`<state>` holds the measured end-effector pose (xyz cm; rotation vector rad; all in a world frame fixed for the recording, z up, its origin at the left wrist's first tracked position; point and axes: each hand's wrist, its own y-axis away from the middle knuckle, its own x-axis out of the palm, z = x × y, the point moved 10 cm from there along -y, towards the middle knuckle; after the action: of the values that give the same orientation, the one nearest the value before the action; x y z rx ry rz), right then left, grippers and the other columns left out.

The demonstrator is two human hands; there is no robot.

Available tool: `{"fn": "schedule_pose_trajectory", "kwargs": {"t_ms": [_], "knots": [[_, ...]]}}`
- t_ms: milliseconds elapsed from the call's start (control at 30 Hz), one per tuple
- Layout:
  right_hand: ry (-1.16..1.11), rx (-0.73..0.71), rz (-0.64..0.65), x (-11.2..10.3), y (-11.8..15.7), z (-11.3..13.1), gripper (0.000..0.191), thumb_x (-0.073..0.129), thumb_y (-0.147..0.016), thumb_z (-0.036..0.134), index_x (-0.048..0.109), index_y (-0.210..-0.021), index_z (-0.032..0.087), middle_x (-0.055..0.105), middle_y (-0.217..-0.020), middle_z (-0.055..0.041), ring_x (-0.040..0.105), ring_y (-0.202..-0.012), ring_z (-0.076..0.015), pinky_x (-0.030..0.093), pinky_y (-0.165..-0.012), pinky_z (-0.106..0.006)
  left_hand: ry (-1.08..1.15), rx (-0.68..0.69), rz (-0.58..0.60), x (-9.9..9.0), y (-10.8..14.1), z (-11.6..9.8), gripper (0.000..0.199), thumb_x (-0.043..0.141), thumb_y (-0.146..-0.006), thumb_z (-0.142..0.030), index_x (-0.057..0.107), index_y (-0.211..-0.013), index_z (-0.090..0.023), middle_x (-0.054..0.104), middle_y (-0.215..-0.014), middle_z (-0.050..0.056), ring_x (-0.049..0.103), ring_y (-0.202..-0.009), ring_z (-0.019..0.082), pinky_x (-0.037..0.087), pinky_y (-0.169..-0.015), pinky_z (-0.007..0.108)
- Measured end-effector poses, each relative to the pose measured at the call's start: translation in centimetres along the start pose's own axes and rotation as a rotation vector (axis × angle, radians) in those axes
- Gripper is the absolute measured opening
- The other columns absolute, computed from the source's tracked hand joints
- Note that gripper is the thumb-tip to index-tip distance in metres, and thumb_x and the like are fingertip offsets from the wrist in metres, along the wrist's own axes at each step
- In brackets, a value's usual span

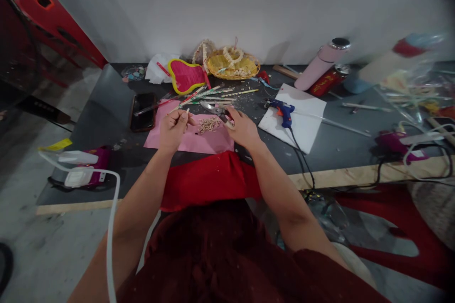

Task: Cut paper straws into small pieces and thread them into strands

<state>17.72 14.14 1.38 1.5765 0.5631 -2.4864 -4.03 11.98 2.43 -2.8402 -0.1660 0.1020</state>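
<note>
Over the left part of a pink sheet [199, 144], my left hand [174, 128] is closed on a thin pale stick [188, 111], whose tip shows at the fingertips. My right hand [241, 126] is curled round the handles of pliers [212, 108], whose metal jaws point left. Between the hands, a small pile of short pale pieces [209, 125] lies on the sheet. Behind them several printed paper-like sticks [216, 92] are scattered. A red cloth [209, 180] hangs at the table's front edge.
A phone [142, 111] lies left of the sheet. To the right, a blue glue gun [284, 112] rests on a white board [309, 128]. A yellow basket [232, 67], pink bottle [316, 66] and red can [329, 80] stand by the wall. Purple power blocks with cables flank the table.
</note>
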Motion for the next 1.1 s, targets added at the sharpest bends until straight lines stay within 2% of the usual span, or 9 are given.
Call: {"fn": "schedule_pose_trajectory", "kwargs": {"t_ms": [133, 300, 433, 500, 567, 633, 733, 967, 1100], "knots": [[0.078, 0.133, -0.033, -0.2, -0.1, -1.6, 0.069, 0.06, -0.085, 0.046, 0.038, -0.145, 0.02, 0.062, -0.119, -0.0165, 0.057, -0.108, -0.0341, 0.047, -0.088, -0.049, -0.014, -0.008, 0.038, 0.8, 0.3, 0.0, 0.023, 0.058, -0.089, -0.041, 0.064, -0.086, -0.019, 0.071, -0.072, 0.003, 0.042, -0.043, 0.005, 0.035, -0.042, 0.02], [0.14, 0.21, -0.054, -0.3, 0.2, -2.6, 0.066, 0.06, -0.083, 0.054, 0.045, -0.139, 0.023, 0.061, -0.12, -0.0169, 0.054, -0.108, -0.0357, 0.045, -0.087, -0.052, -0.116, -0.026, 0.071, 1.7, 0.8, -0.4, 0.02, 0.058, -0.087, -0.036, 0.063, -0.091, -0.017, 0.072, -0.074, 0.004, 0.052, -0.049, 0.006, 0.041, -0.047, 0.019], [0.106, 0.146, -0.131, -1.4, 0.2, -1.5, 0.05, 0.054, -0.087, 0.052, 0.055, -0.129, 0.024, 0.057, -0.127, -0.0148, 0.046, -0.116, -0.0363, 0.042, -0.09, -0.053, -0.233, 0.028, 0.131, 2.7, 1.2, -0.7, 0.015, 0.059, -0.086, -0.032, 0.063, -0.087, -0.017, 0.073, -0.076, 0.004, 0.065, -0.063, 0.011, 0.05, -0.059, 0.022], [-0.009, 0.059, -0.178, -2.1, 0.2, 0.1, 0.036, 0.046, -0.093, 0.044, 0.061, -0.118, 0.023, 0.059, -0.122, -0.0123, 0.048, -0.114, -0.0312, 0.041, -0.092, -0.048, -0.284, 0.056, 0.163, 3.2, 1.5, -0.5, 0.013, 0.058, -0.086, -0.03, 0.063, -0.089, -0.018, 0.073, -0.078, 0.004, 0.068, -0.069, 0.013, 0.052, -0.064, 0.024], [-0.201, -0.014, -0.183, -2.3, 0.4, 1.6, 0.033, 0.037, -0.098, 0.041, 0.063, -0.106, 0.021, 0.064, -0.107, -0.0096, 0.055, -0.102, -0.0237, 0.043, -0.088, -0.039, -0.34, 0.081, 0.193, 3.7, 1.8, -0.3, 0.012, 0.058, -0.086, -0.028, 0.063, -0.092, -0.019, 0.074, -0.081, 0.004, 0.07, -0.073, 0.015, 0.053, -0.068, 0.026], [-0.405, -0.033, -0.097, -1.5, 0.5, 2.7, 0.04, 0.033, -0.099, 0.048, 0.061, -0.097, 0.02, 0.064, -0.088, -0.0057, 0.057, -0.08, -0.0177, 0.044, -0.072, -0.03, -0.412, 0.113, 0.216, 4.1, 2.1, -0.4, 0.012, 0.058, -0.085, -0.026, 0.064, -0.094, -0.021, 0.074, -0.083, 0.004, 0.069, -0.075, 0.015, 0.052, -0.069, 0.026], [-0.586, -0.043, 0.071, 0.5, 0.7, 4.0, 0.049, 0.03, -0.097, 0.058, 0.058, -0.084, 0.019, 0.058, -0.07, -0.0007, 0.052, -0.066, -0.0134, 0.039, -0.062, -0.025, -0.532, 0.171, 0.248, 4.7, 2.4, -1.0, 0.012, 0.058, -0.085, -0.026, 0.065, -0.094, -0.021, 0.074, -0.086, 0.003, 0.068, -0.075, 0.016, 0.051, -0.068, 0.027], [-0.756, -0.118, 0.257, 2.3, 0.9, 5.5, 0.051, 0.031, -0.097, 0.058, 0.052, -0.071, 0.019, 0.056, -0.067, 0.0004, 0.05, -0.063, -0.0116, 0.039, -0.062, -0.025, -0.634, 0.363, 0.281, 5.8, 2.9, -2.6, 0.014, 0.054, -0.086, -0.024, 0.066, -0.091, -0.021, 0.073, -0.095, 0.007, 0.066, -0.093, 0.021, 0.051, -0.086, 0.036], [-0.869, -0.104, 0.29, 2.6, 1.0, 5.5, 0.049, 0.035, -0.096, 0.057, 0.053, -0.071, 0.019, 0.053, -0.064, 0.0011, 0.047, -0.06, -0.0106, 0.037, -0.059, -0.025, -0.673, 0.405, 0.289, 5.8, 2.9, -2.7, 0.014, 0.053, -0.086, -0.021, 0.066, -0.091, -0.022, 0.073, -0.095, 0.007, 0.066, -0.093, 0.021, 0.051, -0.087, 0.037]]}}
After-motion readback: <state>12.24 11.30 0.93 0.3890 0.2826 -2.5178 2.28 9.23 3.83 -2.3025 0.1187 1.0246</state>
